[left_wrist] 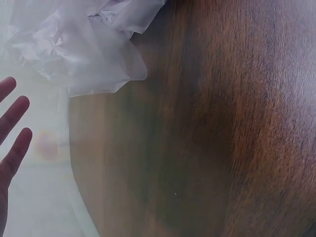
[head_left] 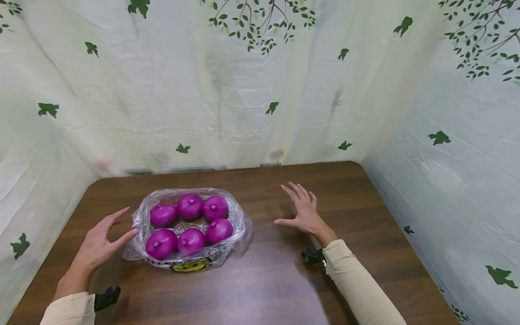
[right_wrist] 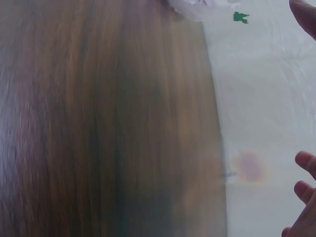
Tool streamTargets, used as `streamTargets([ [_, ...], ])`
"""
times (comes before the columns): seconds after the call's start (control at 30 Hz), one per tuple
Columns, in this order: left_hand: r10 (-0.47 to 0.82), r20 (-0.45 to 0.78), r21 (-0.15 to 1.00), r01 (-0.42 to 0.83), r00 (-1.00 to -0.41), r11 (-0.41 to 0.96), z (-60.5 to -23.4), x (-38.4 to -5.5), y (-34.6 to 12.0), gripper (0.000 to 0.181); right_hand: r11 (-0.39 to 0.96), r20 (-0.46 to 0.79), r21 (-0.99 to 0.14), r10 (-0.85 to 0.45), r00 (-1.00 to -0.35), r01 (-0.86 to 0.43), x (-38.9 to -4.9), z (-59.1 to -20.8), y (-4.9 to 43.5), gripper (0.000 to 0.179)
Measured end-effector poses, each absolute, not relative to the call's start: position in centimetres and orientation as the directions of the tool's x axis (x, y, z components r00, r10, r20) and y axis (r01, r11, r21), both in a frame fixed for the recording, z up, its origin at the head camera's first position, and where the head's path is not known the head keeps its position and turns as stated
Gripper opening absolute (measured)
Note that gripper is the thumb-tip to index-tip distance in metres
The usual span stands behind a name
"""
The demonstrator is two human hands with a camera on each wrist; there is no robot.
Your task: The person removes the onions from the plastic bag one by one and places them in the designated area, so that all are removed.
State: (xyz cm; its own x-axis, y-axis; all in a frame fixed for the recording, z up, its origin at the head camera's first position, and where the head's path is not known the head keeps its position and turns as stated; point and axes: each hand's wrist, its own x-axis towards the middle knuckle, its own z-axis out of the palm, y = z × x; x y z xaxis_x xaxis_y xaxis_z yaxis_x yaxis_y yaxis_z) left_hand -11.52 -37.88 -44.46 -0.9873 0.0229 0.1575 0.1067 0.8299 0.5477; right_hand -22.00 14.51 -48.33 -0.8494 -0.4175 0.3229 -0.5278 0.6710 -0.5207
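Note:
Several purple onions [head_left: 161, 244] sit in a ring inside a clear plastic bag [head_left: 239, 212], its top spread wide and a yellow label on its front. My left hand [head_left: 99, 243] is at the bag's left side, thumb and fingers apart, with the thumb tip right at the plastic. In the left wrist view the crumpled bag edge [left_wrist: 106, 64] shows near the fingers [left_wrist: 15, 118]. My right hand [head_left: 302, 212] hovers over the table to the right of the bag, fingers spread, holding nothing. Its fingertips [right_wrist: 305, 191] show at the edge of the right wrist view.
The brown wooden table [head_left: 264, 289] has rounded far corners. White curtains [head_left: 243, 113] printed with green leaves hang behind it and along both sides. A black wrist camera [head_left: 107, 298] is strapped on the left wrist, another [head_left: 312, 256] on the right.

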Motion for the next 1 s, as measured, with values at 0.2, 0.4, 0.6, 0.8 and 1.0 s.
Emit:
streamTargets([
  [0.2, -0.002, 0.140, 0.596, 0.083, -0.990, 0.798, -44.6, -11.4, -37.7, 0.073, 0.656, 0.310, -0.544, -0.422, -0.852, -0.523, -22.1, -48.7, 13.3, 0.104],
  [0.4, 0.000, 0.120, 0.607, 0.073, -0.993, 0.791, -44.8, -11.5, -37.4, 0.071, 0.611, 0.313, -0.585, -0.435, -0.844, -0.533, -22.4, -48.7, 11.9, 0.103],
  [0.6, -0.004, 0.096, 0.610, 0.056, -0.995, 0.790, -45.0, -11.8, -37.1, 0.071, 0.595, 0.288, -0.596, -0.468, -0.836, -0.539, -22.6, -48.1, 10.4, 0.101],
  [0.8, -0.020, 0.077, 0.600, 0.031, -0.997, 0.799, -45.1, -12.0, -36.8, 0.069, 0.572, 0.292, -0.605, -0.488, -0.822, -0.555, -22.5, -48.0, 8.9, 0.098],
  [1.0, -0.044, 0.046, 0.599, -0.008, -0.998, 0.801, -45.3, -12.3, -36.4, 0.068, 0.560, 0.302, -0.605, -0.496, -0.814, -0.566, -22.3, -48.2, 7.7, 0.096],
])
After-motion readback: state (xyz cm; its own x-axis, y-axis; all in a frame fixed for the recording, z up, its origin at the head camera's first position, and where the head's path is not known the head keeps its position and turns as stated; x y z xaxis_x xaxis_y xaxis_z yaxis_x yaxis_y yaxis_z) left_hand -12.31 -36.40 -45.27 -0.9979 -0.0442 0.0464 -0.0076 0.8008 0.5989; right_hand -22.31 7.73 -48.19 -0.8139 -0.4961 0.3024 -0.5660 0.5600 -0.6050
